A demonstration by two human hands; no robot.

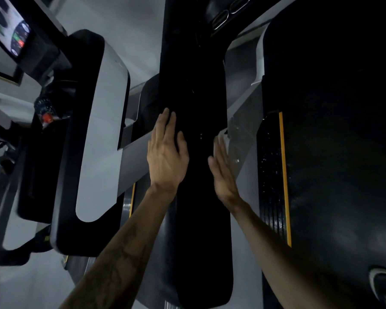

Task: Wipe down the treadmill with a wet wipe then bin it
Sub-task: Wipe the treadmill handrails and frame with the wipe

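**Both hands flat on the treadmill's black side rail**

Head view: a long black handrail (194,152) of the treadmill runs up the middle of the picture. The left hand (166,152) lies on its left edge, fingers straight and together, thumb spread onto the dark surface. The right hand (223,166) presses edge-on against the rail's right side, fingers extended. A small white patch, seemingly the wet wipe (222,133), shows at the right fingertips; whether it is pinched or only pressed I cannot tell. To the right lies the dark running belt (334,152) with a yellow stripe (283,175) along its border. A lit console screen (9,30) sits upper left.
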